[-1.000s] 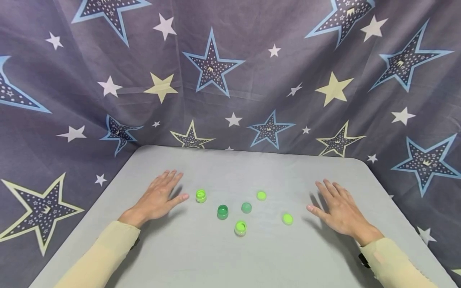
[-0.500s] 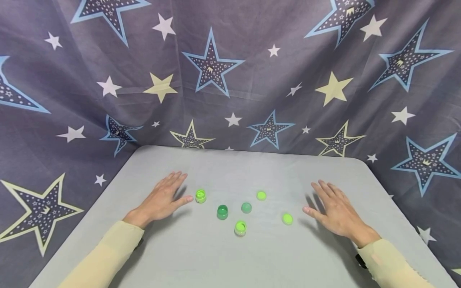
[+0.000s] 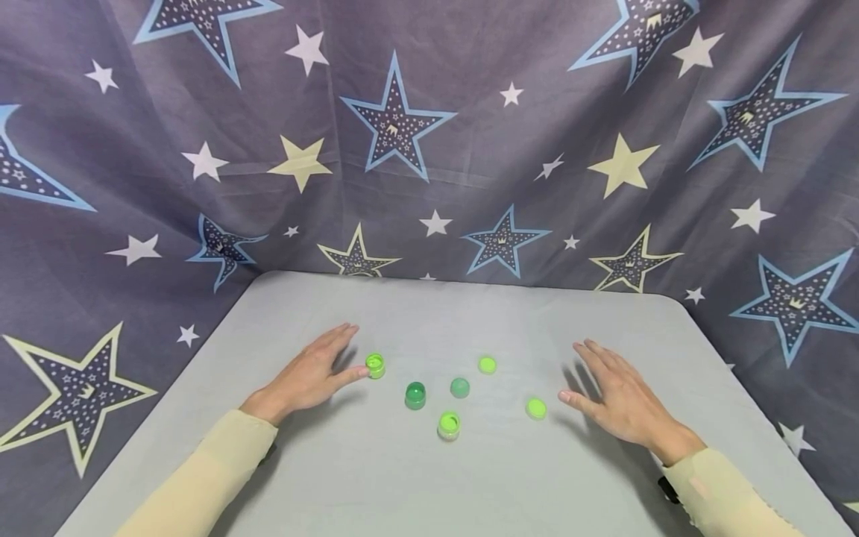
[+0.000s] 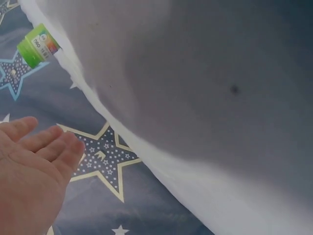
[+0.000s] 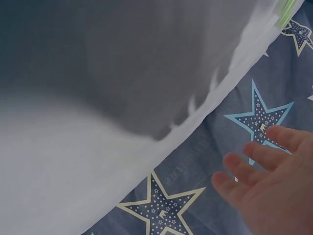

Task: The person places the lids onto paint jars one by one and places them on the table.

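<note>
My left hand [image 3: 303, 379] hovers with straight fingers over the left of the table, holding nothing. Its thumb tip overlaps the edge of a small lime-green paint jar [image 3: 376, 366] in the head view. That jar appears label-side on as a green paint jar [image 4: 40, 45] in the left wrist view. A dark green jar [image 3: 415, 396] and another lime-green jar [image 3: 449, 426] stand further right, both uncapped. Two lime lids [image 3: 487, 365] and one darker green lid [image 3: 459, 387] lie around them. My right hand [image 3: 624, 403], fingers relaxed and bare of anything, is right of the nearest lime lid [image 3: 536, 408].
A pale grey cloth covers the table [image 3: 429, 485]. Behind and beside it hangs a dark curtain [image 3: 443, 119] printed with stars. In the right wrist view a lime-green edge [image 5: 285, 12] shows at the top right corner.
Both hands have drifted inward: the left rightward until its thumb overlaps the leftmost jar, the right a little leftward towards the near lime lid. Jars and lids have stayed in place.
</note>
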Demonstrator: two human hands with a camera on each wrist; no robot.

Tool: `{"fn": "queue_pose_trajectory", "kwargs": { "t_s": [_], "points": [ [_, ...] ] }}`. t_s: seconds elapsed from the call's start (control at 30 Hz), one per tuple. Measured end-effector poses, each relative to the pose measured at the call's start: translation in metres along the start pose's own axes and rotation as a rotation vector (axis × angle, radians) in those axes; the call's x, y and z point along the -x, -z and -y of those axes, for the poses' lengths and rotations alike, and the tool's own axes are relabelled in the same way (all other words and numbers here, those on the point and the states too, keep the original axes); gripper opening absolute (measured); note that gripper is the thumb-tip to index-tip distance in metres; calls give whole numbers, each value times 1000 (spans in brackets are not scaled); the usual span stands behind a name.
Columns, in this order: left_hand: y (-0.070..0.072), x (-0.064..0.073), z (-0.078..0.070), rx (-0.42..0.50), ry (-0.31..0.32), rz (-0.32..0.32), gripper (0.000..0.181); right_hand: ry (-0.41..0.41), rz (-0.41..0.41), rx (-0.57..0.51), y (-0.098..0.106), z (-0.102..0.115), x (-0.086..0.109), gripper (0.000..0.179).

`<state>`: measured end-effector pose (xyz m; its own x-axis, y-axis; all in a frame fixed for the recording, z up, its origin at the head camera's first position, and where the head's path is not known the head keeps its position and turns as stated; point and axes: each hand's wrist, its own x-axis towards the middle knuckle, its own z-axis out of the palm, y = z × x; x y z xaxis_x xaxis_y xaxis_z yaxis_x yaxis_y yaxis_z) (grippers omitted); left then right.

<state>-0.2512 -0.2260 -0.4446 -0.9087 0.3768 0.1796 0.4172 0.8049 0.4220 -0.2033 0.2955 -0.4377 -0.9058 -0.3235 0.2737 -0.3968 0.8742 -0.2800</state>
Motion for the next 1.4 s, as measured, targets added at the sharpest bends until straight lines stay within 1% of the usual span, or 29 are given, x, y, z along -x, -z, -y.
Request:
{"fn": "queue_pose_trajectory", "kwargs": {
  "t_s": [0.13, 0.3, 0.47, 0.7, 0.8, 1.0, 1.23, 1.33, 1.4],
  "points": [
    [-1, -1, -1, 22, 19, 11, 88, -1, -8, -12, -1, 2, 0, 87],
    [-3, -4, -2, 41, 23, 16, 86, 4, -26, -26, -1, 4, 0, 86],
    [-4, -7, -5, 81, 27, 27, 86, 12, -35, -37, -1, 7, 0, 85],
    [-6, -13, -7, 144, 0, 26, 84, 8, -44, -49, -2, 9, -1, 84],
    [-8, -15, -7, 159, 2, 34, 84, 5, -43, -57, -1, 10, -1, 84],
    [-9, -19, -6, 190, 32, 56, 81, 12, -56, -69, -3, 11, -1, 83],
    [-9, -24, -9, 250, 82, 71, 73, 19, -64, -75, -4, 12, 0, 82],
    [-11, -26, -9, 271, 70, 74, 72, 16, -60, -77, -4, 13, 0, 82],
    [-11, -28, -10, 278, 72, 75, 70, 17, -58, -80, -4, 13, 0, 82]
  ]
}}
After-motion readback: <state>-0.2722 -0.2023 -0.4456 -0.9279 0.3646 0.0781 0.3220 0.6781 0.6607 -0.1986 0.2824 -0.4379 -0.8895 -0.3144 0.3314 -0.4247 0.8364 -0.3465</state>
